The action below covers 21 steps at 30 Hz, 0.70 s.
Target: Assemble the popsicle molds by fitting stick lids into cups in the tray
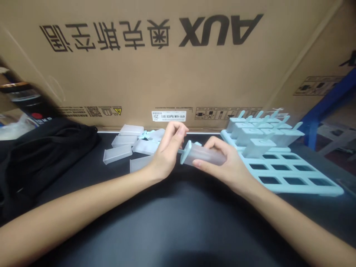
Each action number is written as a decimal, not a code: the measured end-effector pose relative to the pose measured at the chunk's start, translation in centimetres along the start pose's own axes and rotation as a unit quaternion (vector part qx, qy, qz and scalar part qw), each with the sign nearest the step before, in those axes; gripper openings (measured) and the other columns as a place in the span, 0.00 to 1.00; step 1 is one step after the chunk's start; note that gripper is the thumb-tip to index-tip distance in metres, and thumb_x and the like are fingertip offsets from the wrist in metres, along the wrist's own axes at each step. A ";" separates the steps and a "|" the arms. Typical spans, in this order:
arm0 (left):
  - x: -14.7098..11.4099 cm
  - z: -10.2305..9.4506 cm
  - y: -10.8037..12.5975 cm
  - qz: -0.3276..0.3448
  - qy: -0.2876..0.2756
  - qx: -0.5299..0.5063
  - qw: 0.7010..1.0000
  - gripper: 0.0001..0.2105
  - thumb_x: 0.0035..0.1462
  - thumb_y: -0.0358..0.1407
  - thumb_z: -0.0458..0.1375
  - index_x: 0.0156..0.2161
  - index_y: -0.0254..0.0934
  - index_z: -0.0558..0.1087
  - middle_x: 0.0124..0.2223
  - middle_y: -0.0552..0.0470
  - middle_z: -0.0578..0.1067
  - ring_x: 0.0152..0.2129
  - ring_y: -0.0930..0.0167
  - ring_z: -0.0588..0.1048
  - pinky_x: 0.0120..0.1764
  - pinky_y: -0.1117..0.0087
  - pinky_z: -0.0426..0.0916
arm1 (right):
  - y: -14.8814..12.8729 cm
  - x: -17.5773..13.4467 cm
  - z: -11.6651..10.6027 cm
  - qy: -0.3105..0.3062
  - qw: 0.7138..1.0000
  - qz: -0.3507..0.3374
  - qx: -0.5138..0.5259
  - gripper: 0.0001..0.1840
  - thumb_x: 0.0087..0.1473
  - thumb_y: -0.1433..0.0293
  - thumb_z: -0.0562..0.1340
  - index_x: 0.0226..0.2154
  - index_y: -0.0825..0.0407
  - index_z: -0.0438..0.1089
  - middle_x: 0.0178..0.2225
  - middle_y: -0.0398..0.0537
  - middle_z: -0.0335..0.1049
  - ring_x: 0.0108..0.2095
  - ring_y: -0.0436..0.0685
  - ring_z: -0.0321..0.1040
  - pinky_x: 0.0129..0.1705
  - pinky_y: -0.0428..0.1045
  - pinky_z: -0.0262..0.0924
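Held sideways above the black table is a translucent popsicle mold [207, 155] with a pale blue stick lid [186, 152] at its left end. My right hand [226, 161] wraps round the mold's body. The fingers of my left hand [169, 150] are closed on the lid's stick, most of which they hide. Behind and left of my left hand lie several loose molds [118, 153] and a few pale blue lids [144, 135]. To the right stands a pale blue rack [286, 180], its back slots filled with several lidded molds [258, 148], sticks up.
A large cardboard box [172, 81] rises along the back of the table [167, 222]. On the left are a black cloth bag [55, 155] and a dark bottle [30, 102]. A blue metal post [328, 107] stands beyond the rack.
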<state>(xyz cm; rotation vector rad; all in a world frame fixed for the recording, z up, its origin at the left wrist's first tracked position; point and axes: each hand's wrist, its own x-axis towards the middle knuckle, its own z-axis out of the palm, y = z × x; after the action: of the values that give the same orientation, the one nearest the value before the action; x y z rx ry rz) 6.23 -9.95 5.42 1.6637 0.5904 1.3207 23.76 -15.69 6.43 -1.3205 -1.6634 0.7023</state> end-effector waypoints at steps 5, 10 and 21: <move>-0.1 0.0 0.4 0.025 0.013 -0.030 0.999 0.17 0.68 0.53 0.43 0.42 0.43 0.65 0.38 0.51 0.65 0.35 0.68 0.65 0.39 0.67 0.66 | -1.1 -0.3 0.2 -0.082 0.996 -0.010 0.011 0.16 0.53 0.55 0.65 0.34 0.50 0.68 0.31 0.44 0.68 0.31 0.52 0.63 0.34 0.47 0.59; -0.2 -0.2 1.7 0.037 -0.014 -0.076 0.996 0.18 0.68 0.54 0.43 0.42 0.43 0.64 0.42 0.50 0.65 0.39 0.67 0.67 0.44 0.65 0.67 | -1.5 -0.6 -0.3 -0.124 0.990 -0.062 0.037 0.18 0.57 0.59 0.62 0.47 0.49 0.67 0.43 0.48 0.72 0.43 0.57 0.69 0.47 0.52 0.64; 1.5 -1.8 7.4 0.063 -0.003 0.029 0.998 0.37 0.57 0.67 0.23 0.34 0.40 0.61 0.35 0.48 0.67 0.36 0.66 0.70 0.38 0.63 0.69 | -2.7 -1.2 -1.9 -0.158 0.979 -0.125 -0.020 0.16 0.56 0.66 0.63 0.47 0.46 0.65 0.41 0.47 0.71 0.39 0.54 0.71 0.44 0.51 0.67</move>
<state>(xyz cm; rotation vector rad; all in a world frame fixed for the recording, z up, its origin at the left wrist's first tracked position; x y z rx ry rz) 3.78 -11.65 12.62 1.7758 0.5315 1.3988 24.30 -17.76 9.21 -1.0399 -2.0641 0.7584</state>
